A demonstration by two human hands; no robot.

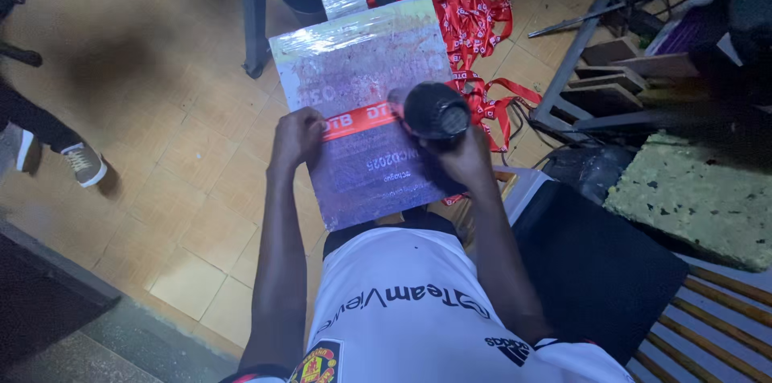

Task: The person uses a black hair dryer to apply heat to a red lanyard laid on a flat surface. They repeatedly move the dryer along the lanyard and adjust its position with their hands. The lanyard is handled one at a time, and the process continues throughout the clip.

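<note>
From the head camera, the left hand [296, 137] has its fingers curled down on the left end of a red printed ribbon [359, 120], pressing it flat across a plastic-wrapped purple board [362, 69] that rests on the person's lap and tilts away over the tiled floor [185, 214]. The right hand [462, 159] has its fingers closed around a black cylindrical tool [435, 109] whose round end sits at the ribbon's right end, on the board. More red ribbons [462, 5] lie heaped on the floor beyond the board, and another person's shoe [84, 163] stands far left.
</note>
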